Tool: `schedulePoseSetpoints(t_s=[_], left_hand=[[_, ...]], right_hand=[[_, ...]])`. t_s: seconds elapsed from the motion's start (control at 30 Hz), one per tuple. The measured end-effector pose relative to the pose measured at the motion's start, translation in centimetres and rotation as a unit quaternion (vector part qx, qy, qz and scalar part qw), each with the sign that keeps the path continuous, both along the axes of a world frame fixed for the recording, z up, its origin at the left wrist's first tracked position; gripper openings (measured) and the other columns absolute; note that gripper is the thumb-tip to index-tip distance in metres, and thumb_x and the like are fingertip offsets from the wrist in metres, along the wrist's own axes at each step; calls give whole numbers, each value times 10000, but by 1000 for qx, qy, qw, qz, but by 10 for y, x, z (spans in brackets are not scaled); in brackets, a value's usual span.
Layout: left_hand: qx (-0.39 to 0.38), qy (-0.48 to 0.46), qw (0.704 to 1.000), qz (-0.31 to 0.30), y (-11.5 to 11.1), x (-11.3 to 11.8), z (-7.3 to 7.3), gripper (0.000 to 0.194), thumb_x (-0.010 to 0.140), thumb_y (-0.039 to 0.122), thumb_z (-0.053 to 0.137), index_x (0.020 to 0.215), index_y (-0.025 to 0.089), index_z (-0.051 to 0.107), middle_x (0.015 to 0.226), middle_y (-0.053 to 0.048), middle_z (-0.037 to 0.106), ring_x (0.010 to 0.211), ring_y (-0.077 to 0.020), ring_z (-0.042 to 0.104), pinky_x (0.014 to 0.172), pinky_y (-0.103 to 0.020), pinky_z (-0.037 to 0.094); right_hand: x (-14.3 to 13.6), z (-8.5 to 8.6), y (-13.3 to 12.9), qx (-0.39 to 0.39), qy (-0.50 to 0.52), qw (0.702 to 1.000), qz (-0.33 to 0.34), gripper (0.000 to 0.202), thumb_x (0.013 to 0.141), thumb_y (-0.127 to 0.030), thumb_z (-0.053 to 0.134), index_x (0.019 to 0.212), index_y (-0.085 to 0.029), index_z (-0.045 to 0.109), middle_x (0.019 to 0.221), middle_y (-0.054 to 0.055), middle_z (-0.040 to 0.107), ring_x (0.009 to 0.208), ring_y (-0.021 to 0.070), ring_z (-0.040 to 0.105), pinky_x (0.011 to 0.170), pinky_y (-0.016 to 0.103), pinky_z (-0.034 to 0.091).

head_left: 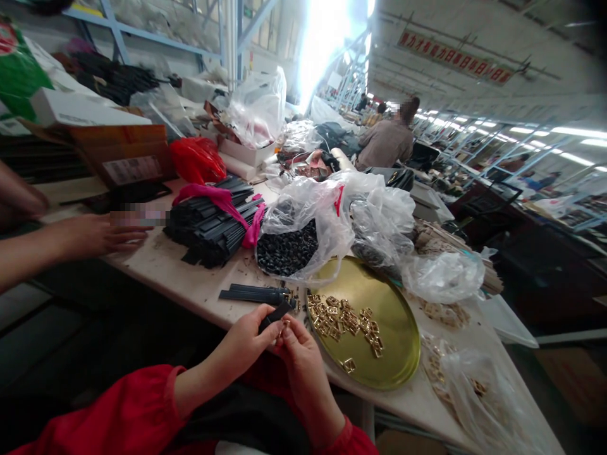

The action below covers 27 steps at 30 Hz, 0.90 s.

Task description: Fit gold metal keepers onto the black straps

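My left hand (246, 335) is closed on a short black strap (275, 315) at the table's near edge. Against it, my right hand (300, 354) pinches a small gold-coloured buckle (286, 324), mostly covered by the fingertips. Both hands meet, so exactly how strap and buckle join is hidden. Just beyond them lie several black straps (251, 294) with metal pieces at their right ends. To the right of my hands is a round gold tray (393, 335), where many loose gold buckles (348, 321) are scattered.
Behind the straps sit a pink-tied bundle of black strips (208, 221) and a plastic bag of small black pieces (289, 246). More bagged gold parts (441, 373) lie right of the tray. Another person's hand (104, 235) rests at the left, near a cardboard box (128, 151).
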<state>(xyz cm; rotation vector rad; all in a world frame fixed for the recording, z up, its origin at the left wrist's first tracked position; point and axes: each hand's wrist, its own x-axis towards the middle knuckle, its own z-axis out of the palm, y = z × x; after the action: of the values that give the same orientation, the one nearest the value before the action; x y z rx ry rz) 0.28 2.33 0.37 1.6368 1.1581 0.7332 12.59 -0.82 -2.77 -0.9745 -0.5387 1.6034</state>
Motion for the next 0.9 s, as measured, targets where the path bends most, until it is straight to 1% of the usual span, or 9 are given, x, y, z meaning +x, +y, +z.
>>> schedulePoseSetpoints(t_s=[0.13, 0.23, 0.33, 0.4, 0.5, 0.6, 0.7, 0.8, 0.9], left_hand=[[98, 142, 984, -42, 0, 3, -2, 205, 831, 259, 459, 970, 190, 593, 928, -49, 643, 865, -212, 591, 779, -310, 446], [129, 180, 971, -93, 0, 5, -2, 231, 838, 224, 426, 984, 199, 604, 959, -55, 646, 879, -209, 594, 809, -316, 439], [105, 144, 979, -96, 2, 2, 2, 237, 858, 269, 398, 985, 196, 585, 967, -50, 643, 882, -192, 585, 809, -292, 435], [70, 129, 987, -68, 3, -2, 4, 233, 861, 302, 382, 902, 180, 576, 877, -41, 639, 810, -184, 579, 751, -279, 439], [-10, 113, 992, -52, 2, -7, 2, 258, 850, 343, 370, 748, 169, 531, 692, -7, 587, 650, -161, 547, 614, -252, 423], [-72, 83, 992, -58, -2, -10, -6, 266, 843, 358, 367, 732, 168, 516, 634, 16, 555, 584, -140, 524, 539, -227, 386], [-91, 89, 990, -56, -5, -9, -13, 275, 843, 349, 363, 725, 164, 529, 619, 14, 563, 565, -137, 519, 517, -222, 362], [-93, 92, 990, -49, -8, -7, -14, 276, 844, 330, 364, 708, 162, 535, 592, 13, 560, 544, -135, 511, 505, -220, 354], [-74, 68, 994, -52, -10, -5, -9, 274, 857, 310, 356, 779, 156, 569, 649, -6, 599, 584, -145, 533, 538, -225, 377]], right_hand=[[0, -7, 0, 39, -71, 997, 0, 243, 722, -247, 649, 955, -180, 630, 940, 30, 670, 867, 163, 595, 776, 283, 467], [1, -6, 1, -3, -21, 1000, -1, 346, 636, -119, 675, 971, -184, 616, 936, 11, 677, 892, 158, 599, 809, 265, 462], [3, 2, 4, -45, 96, 994, 11, 256, 647, -117, 668, 889, -185, 621, 876, -5, 675, 814, 124, 620, 735, 219, 490], [5, 4, 8, -74, 129, 989, -23, 114, 680, -169, 674, 777, -177, 616, 784, -17, 670, 722, 95, 626, 670, 187, 503], [6, 2, 14, -119, 159, 976, -88, 139, 638, -154, 717, 689, -169, 588, 705, -19, 671, 657, 82, 630, 629, 170, 512], [5, -2, 17, -134, 182, 969, -103, 217, 587, -88, 721, 746, -169, 597, 783, 9, 696, 741, 99, 648, 673, 183, 518], [3, -2, 16, -119, 171, 974, -90, 329, 582, -73, 716, 874, -179, 609, 897, 15, 695, 843, 110, 644, 708, 193, 514], [-2, 1, 13, -86, 141, 982, -90, 357, 604, -119, 716, 935, -203, 608, 971, 15, 681, 918, 127, 630, 794, 238, 497], [-11, 2, 9, -52, 105, 989, -93, 349, 634, -213, 720, 963, -233, 605, 1011, 15, 672, 985, 153, 609, 894, 299, 447]])
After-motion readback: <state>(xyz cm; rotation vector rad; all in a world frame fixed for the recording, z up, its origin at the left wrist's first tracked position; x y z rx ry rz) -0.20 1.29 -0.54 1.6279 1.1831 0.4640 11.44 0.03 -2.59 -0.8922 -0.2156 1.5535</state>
